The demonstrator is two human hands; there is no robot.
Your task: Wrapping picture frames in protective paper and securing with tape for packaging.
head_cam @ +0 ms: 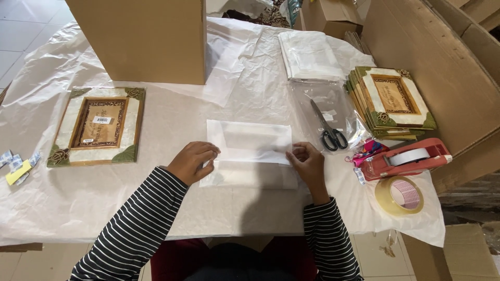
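The left hand (pixel 191 161) and the right hand (pixel 307 162) were apart, one at each end of a white wrapped bundle (pixel 250 153). The fingers of both hands pressed down on the folded paper, pinching its edges flat. The bundle lay on the surface (pixel 172 125) right between the hands, just in front of the person.

The bundle was a flat rectangle. Its long side ran from the left hand to the right hand, and its short side pointed away from the person.

What could go wrong? The paper was thin and looked slippery. If one hand let go, I think the fold could pop open. If the fingers pulled too hard, the paper could tear at a corner.

Just past the right hand lay black scissors (pixel 327 127) on a clear bag. Farther to the right sat a red tape holder (pixel 406 157) and a roll of clear tape (pixel 399 195). A stack of picture frames (pixel 391 101) sat beyond those. Well away from the left hand lay one more picture frame (pixel 99 126). A big cardboard box (pixel 140 39) stood far behind the hands.
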